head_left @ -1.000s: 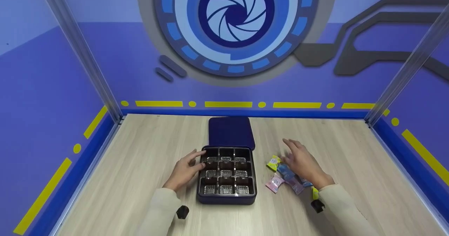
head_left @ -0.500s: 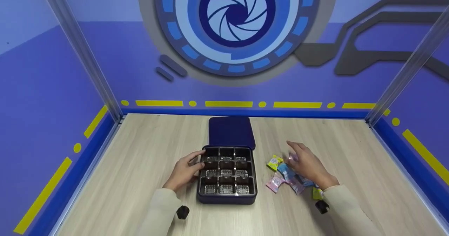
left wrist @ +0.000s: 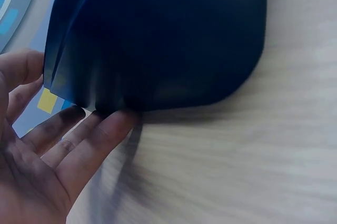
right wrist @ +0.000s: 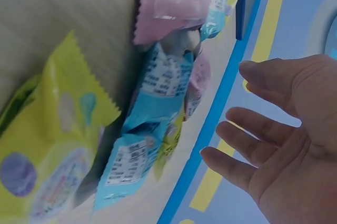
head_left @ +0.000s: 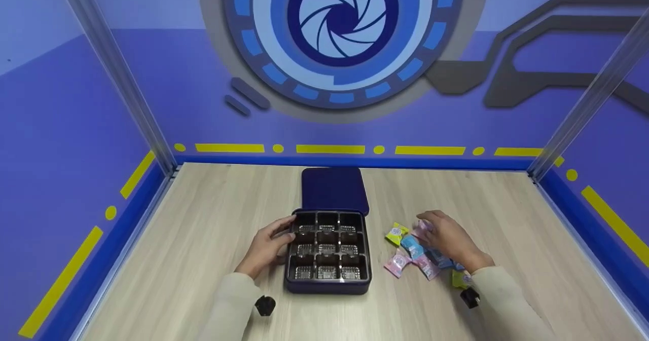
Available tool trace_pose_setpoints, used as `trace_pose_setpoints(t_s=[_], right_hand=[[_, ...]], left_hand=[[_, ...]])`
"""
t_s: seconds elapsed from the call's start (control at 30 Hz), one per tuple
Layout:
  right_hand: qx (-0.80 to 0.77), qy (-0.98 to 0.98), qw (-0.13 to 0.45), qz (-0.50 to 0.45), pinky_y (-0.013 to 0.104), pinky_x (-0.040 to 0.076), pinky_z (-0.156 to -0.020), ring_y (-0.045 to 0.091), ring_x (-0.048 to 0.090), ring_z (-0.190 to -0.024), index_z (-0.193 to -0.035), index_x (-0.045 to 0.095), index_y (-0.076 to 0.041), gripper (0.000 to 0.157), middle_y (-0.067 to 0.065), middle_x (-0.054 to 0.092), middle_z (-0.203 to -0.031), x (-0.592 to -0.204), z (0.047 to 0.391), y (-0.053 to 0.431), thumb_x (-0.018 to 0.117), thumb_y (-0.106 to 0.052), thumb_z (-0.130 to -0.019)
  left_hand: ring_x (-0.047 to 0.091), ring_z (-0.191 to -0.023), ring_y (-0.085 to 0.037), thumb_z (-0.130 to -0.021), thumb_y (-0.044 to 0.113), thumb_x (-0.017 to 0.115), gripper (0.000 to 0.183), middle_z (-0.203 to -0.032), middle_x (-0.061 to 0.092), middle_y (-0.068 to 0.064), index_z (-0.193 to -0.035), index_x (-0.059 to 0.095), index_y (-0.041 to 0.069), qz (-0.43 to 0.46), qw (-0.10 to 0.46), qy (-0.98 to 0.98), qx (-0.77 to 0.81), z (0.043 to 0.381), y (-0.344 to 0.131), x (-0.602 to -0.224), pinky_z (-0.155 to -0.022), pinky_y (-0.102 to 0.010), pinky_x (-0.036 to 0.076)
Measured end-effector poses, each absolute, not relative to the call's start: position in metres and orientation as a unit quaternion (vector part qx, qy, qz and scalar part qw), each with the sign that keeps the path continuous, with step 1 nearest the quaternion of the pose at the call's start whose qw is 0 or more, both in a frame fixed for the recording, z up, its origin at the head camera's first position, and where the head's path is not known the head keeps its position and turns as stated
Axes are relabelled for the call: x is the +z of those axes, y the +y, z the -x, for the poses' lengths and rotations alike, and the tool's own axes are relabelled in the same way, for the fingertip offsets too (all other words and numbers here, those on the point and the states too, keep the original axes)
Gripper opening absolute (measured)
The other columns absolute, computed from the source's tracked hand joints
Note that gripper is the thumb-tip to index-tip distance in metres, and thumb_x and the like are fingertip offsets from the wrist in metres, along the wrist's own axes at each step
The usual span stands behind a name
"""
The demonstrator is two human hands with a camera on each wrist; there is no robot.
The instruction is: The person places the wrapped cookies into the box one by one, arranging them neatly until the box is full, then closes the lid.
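A dark blue box point(head_left: 327, 287) with a divided black tray point(head_left: 328, 256) stands on the table; its compartments hold nothing. My left hand point(head_left: 263, 248) rests against the box's left side, thumb and index finger at the rim. In the left wrist view, extended fingertips touch the box wall point(left wrist: 168, 39). My right hand point(head_left: 451, 238) is over a loose group of wrapped candies, its fingers bent down beside a pink candy point(head_left: 422, 228). The right wrist view shows those fingers loosely bent with nothing between them, apart from the blue candy point(right wrist: 129, 163) and yellow candy point(right wrist: 52, 150).
Behind the box lies a dark blue lid point(head_left: 334, 191). Other candies include a yellow one point(head_left: 397, 233), a blue one point(head_left: 412, 247) and a pink one point(head_left: 397, 263). Blue printed panels point(head_left: 334, 128) stand around the wooden table point(head_left: 203, 204).
My right hand has shifted slightly right and nearer to me, its fingers bending down toward the pink candy, which shows more now. The left hand and box stay in place.
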State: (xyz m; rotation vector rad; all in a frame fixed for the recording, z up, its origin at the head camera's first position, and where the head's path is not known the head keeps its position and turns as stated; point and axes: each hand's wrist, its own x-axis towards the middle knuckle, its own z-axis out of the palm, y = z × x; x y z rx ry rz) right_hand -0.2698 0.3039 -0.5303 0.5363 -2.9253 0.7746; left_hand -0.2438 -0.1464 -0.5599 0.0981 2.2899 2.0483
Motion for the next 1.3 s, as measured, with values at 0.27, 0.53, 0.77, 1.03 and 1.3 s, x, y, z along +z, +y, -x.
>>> trace_pose_setpoints(t_s=[0.27, 0.53, 0.77, 1.03, 1.3], right_hand=[[0.250, -0.948, 0.018, -0.198, 0.060, 0.052, -0.104, 0.043, 0.064, -0.123, -0.135, 0.065, 0.005, 0.037, 0.024, 0.063, -0.137, -0.539, 0.274, 0.311, 0.073, -0.002, -0.100], [0.248, -0.942, 0.021, -0.225, 0.059, 0.054, -0.102, 0.041, 0.066, -0.121, -0.131, 0.070, 0.002, 0.034, 0.020, 0.067, -0.132, -0.546, 0.277, 0.317, 0.074, 0.003, -0.097], [0.230, -0.941, 0.035, -0.245, 0.055, 0.058, -0.095, 0.035, 0.070, -0.109, -0.117, 0.075, -0.002, 0.021, 0.015, 0.073, -0.119, -0.550, 0.282, 0.317, 0.075, 0.004, -0.096], [0.212, -0.943, 0.037, -0.253, 0.051, 0.060, -0.090, 0.027, 0.070, -0.100, -0.113, 0.077, -0.003, 0.019, 0.009, 0.074, -0.110, -0.552, 0.284, 0.315, 0.074, 0.005, -0.096], [0.184, -0.947, 0.049, -0.260, 0.056, 0.056, -0.099, 0.039, 0.069, -0.114, -0.119, 0.076, 0.001, 0.028, 0.018, 0.072, -0.123, -0.551, 0.284, 0.317, 0.073, 0.011, -0.094]], left_hand=[[0.050, -0.142, -0.042, -0.102, 0.009, 0.070, 0.052, -0.154, 0.053, -0.023, -0.153, 0.058, 0.007, -0.034, 0.053, 0.733, 0.678, 0.242, -0.148, -0.562, -0.096, -0.046, 0.058], [0.048, -0.144, -0.043, -0.103, 0.011, 0.070, 0.054, -0.156, 0.051, -0.024, -0.155, 0.056, 0.007, -0.043, 0.059, 0.725, 0.685, 0.241, -0.150, -0.564, -0.104, -0.050, 0.054], [0.048, -0.144, -0.042, -0.103, 0.011, 0.070, 0.054, -0.156, 0.052, -0.023, -0.154, 0.056, 0.006, -0.051, 0.052, 0.728, 0.682, 0.241, -0.151, -0.564, -0.110, -0.050, 0.049], [0.048, -0.143, -0.042, -0.104, 0.014, 0.070, 0.054, -0.159, 0.049, -0.022, -0.156, 0.055, 0.009, -0.046, 0.061, 0.726, 0.683, 0.241, -0.152, -0.564, -0.093, -0.047, 0.060], [0.047, -0.145, -0.040, -0.104, 0.015, 0.071, 0.055, -0.158, 0.049, -0.022, -0.156, 0.054, 0.008, -0.046, 0.065, 0.726, 0.683, 0.242, -0.152, -0.564, -0.105, -0.048, 0.054]])
